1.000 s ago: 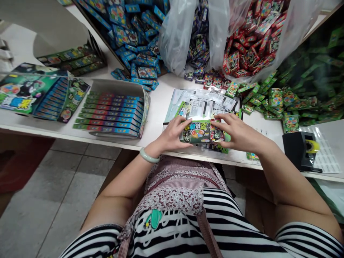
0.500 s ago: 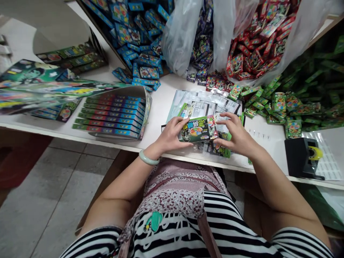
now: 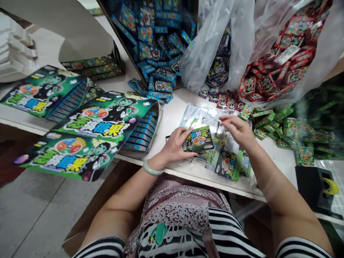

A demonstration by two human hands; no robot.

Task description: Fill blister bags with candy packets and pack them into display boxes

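My left hand [image 3: 174,145] is closed on a small stack of green candy boxes [image 3: 199,140], held just above the white table's [image 3: 174,107] front edge. My right hand [image 3: 238,130] has let go, its fingers spread flat over a pile of clear plastic sleeves [image 3: 204,116] behind the stack. Below my right wrist, more green packets [image 3: 228,164] lie on the table.
An open display box of blue packs [image 3: 142,130] sits to the left, partly covered by a large green printed lid [image 3: 88,139]. A second display box [image 3: 43,89] is further left. Behind are heaps of blue boxes [image 3: 158,46], bagged red boxes [image 3: 279,61], green boxes [image 3: 282,125]. A black tape dispenser [image 3: 317,188] stands right.
My right hand released the green stack and moved up onto the clear sleeves. My left hand keeps the stack. A big green lid has swung in over the display box at left.
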